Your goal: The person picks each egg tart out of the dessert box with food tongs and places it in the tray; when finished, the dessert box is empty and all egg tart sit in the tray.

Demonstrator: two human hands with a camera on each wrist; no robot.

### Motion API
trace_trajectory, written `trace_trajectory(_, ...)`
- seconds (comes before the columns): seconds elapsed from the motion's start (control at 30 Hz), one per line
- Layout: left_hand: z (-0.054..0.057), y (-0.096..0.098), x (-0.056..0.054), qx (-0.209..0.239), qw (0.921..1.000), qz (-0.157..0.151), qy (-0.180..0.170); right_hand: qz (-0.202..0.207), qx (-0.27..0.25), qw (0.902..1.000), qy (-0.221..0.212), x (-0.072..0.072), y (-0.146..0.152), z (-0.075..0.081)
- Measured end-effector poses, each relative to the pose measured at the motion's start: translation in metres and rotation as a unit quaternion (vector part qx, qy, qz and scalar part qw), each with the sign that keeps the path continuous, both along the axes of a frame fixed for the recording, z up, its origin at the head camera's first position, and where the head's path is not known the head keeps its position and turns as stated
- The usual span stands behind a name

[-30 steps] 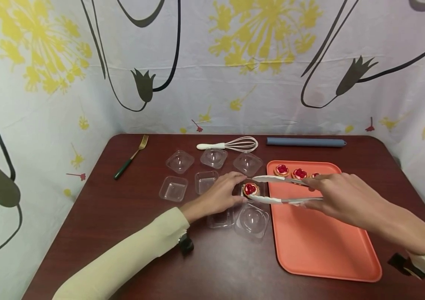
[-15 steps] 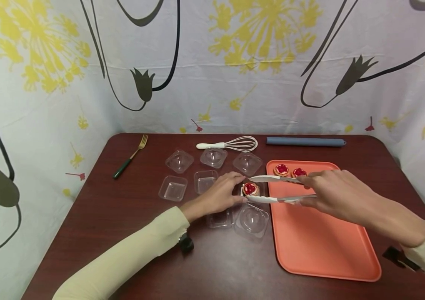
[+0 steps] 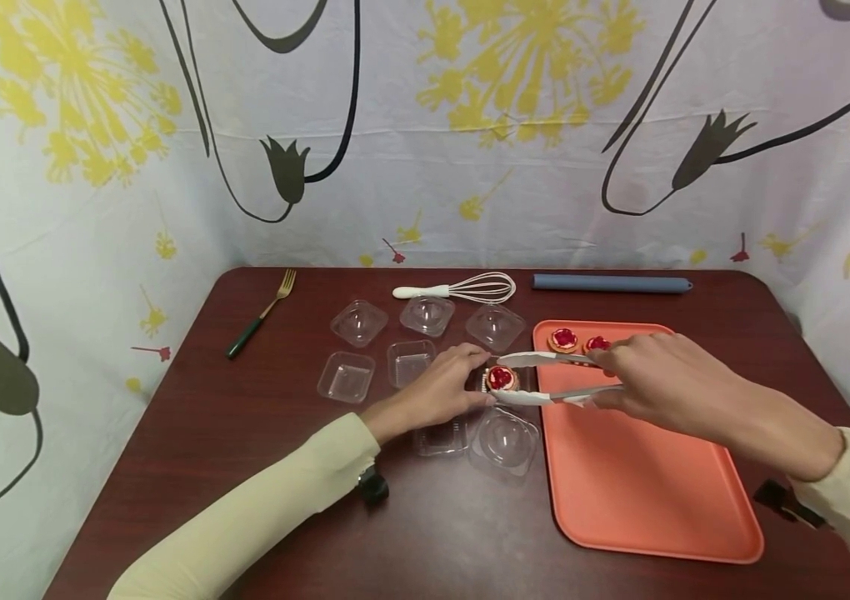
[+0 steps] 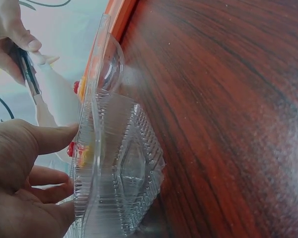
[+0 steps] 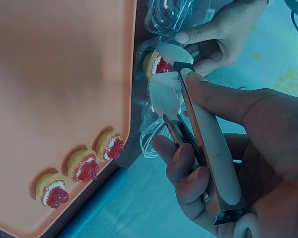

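My right hand [image 3: 665, 387] grips a pair of tongs [image 5: 208, 134] with white tips and metal arms. The spread tips lie on either side of a small tart [image 3: 502, 378] with red fruit topping and white cream. That tart sits inside a clear plastic container [image 4: 131, 168]. My left hand [image 3: 443, 385] holds the container by its rim, thumb at one side and fingers at the other. On the orange tray [image 3: 642, 492] sit more tarts [image 5: 83, 166], three of them visible in the right wrist view; my right hand partly covers this group in the head view.
Clear containers and domed lids [image 3: 503, 440] stand around the left hand, among them a base [image 3: 347, 377] at left. A white whisk [image 3: 462, 289] and blue rod [image 3: 612, 284] lie along the back. At far left rests a green-handled fork [image 3: 262, 315].
My right hand and the tongs have shifted slightly left, with the tips still spread around the tart. The left hand and the container have stayed in place.
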State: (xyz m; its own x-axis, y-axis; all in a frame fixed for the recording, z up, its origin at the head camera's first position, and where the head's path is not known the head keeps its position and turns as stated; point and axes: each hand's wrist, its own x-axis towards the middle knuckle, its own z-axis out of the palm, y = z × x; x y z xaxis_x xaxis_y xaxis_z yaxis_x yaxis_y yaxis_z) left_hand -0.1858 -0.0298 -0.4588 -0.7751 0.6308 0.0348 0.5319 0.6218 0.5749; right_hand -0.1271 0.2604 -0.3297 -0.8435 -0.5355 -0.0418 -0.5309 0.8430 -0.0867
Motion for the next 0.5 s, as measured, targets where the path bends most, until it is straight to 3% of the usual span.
trace_trajectory(0.07,0.016,-0.001,0.006,0.002,1.0000,0.000,-0.008,0.004,0.005,1.0000,0.004,-0.001,-0.001,0.000)
trace_trajectory(0.13,0.016,-0.002,0.006,0.006,1.0000,-0.002,-0.004,0.008,0.008,0.9999,0.006,-0.001,-0.003,0.000)
trace_trajectory(0.23,-0.010,-0.003,-0.005,0.016,0.9994,-0.010,0.028,0.013,0.010,0.9998,0.010,-0.001,-0.004,0.000)
trace_trajectory(0.37,-0.011,-0.003,-0.006,0.023,0.9994,-0.011,0.025,0.020,0.013,0.9995,0.019,-0.001,-0.005,-0.001)
trace_trajectory(0.47,0.015,0.000,0.006,0.019,0.9998,-0.002,-0.010,0.022,0.020,0.9992,0.026,0.001,-0.005,-0.001)
trace_trajectory(0.5,0.017,0.000,0.007,0.018,0.9997,0.001,-0.014,0.023,0.022,0.9991,0.027,0.001,-0.005,-0.001)
